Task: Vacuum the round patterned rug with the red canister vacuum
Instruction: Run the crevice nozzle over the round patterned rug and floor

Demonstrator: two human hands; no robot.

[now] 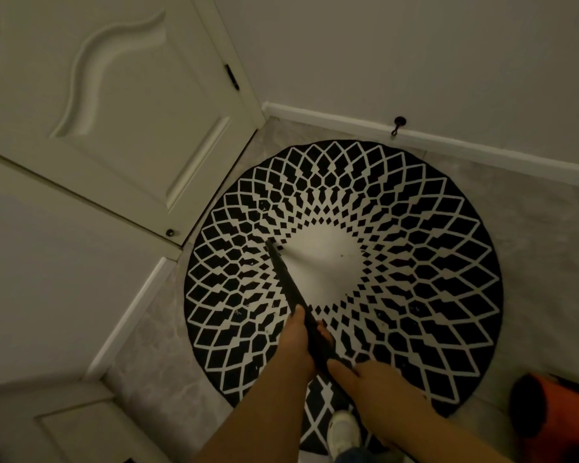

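Round rug [415,279], black with a white lattice pattern and a plain pale centre, lies flat on the grey floor [532,228] in a corner. Its far edge sits near the skirting board [348,120]; its left edge is just beside the white door [114,111].

You hold a thin black vacuum wand [286,284] slanting away from you and up-left across the rug. Its far tip meets the rug at the left rim of the pale centre, where the small black diamonds begin.

Your left hand [298,342] grips the wand further along, fingers wrapped round it from the left, thumb lying along the top. Your right hand [378,385] is nearer your body, closed on the wand's lower end; the fingers curl under it and are mostly hidden.

The red vacuum [555,406] shows only as an orange-red body with a dark end at the right edge of view, on the floor just off the rug's right rim. How it joins the wand you cannot tell.

One white shoe [343,432] stands on the rug's near edge, below your hands.

A small dark doorstop [398,123] is fixed on the wall just above the skirting board, beyond the rug. A few pale specks lie on the rug's left half.
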